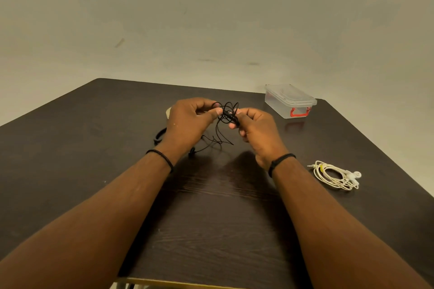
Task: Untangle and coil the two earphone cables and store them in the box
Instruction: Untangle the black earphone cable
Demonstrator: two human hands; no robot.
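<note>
A person's two bare forearms reach forward over a dark wood-grain table (211, 206), seen from a camera on the head looking down. Both hands are raised a little above the table, near its middle, and meet around a tangle of black earphone cable (229, 112).

The left hand (190, 122) has its fingers curled, with thumb and fingertips pinching the left side of the tangle. The right hand (256, 129) also has its fingers curled and pinches the right side of the same knot, so the two hands are almost touching. Several loose black loops stand up between the fingers. More strands hang down from the knot and trail onto the table below the hands, ending in a small dark piece just beside the left wrist.

Each wrist wears a thin black band (280, 162).

To the right, near the table edge and well apart from the hands, the white earphone cable (335, 176) lies on the table in a neat coil, its earbuds resting at the right side of the coil.

Further back on the right, near the far edge, sits a small clear plastic box (288, 101) with its lid on and a red latch on its front.

A black ring-shaped object (159, 135) lies on the table just behind the left hand, partly hidden. A plain pale wall (211, 19) rises behind the table.
</note>
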